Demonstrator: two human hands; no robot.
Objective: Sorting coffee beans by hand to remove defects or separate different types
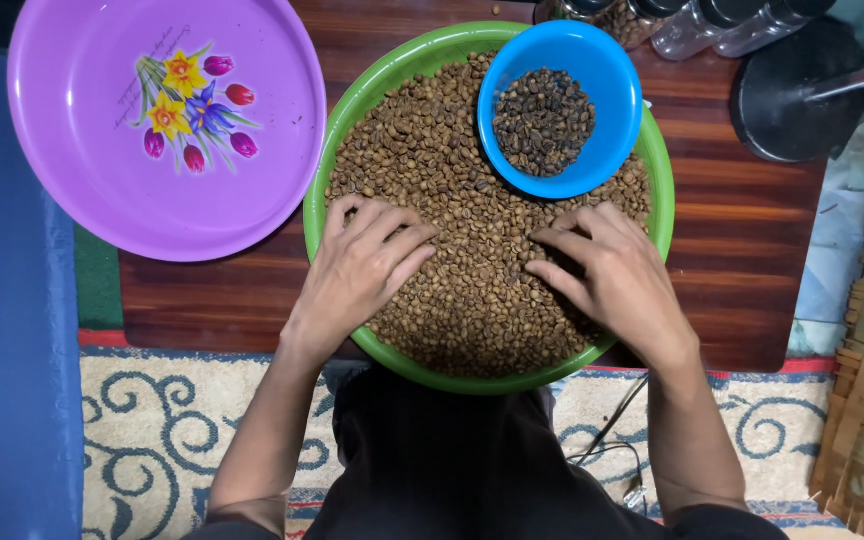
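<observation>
A green bowl (pixel 357 95) full of light brown coffee beans (pixel 457 230) stands on a low dark wooden table (pixel 742 220). Inside it, at the upper right, rests a blue bowl (pixel 612 70) holding darker beans (pixel 544 120). My left hand (pixel 362 265) lies flat on the beans at the bowl's left side, fingers spread. On the right side my right hand (pixel 612 270) rests on the beans, its fingers curled down into them. Neither hand visibly holds anything.
A large purple tray (pixel 82 150) with a flower print sits at the table's left. Clear jars (pixel 692 25) and a black round stand base (pixel 792 100) are at the back right. A patterned rug (pixel 152 420) and a blue cloth (pixel 12 330) lie below.
</observation>
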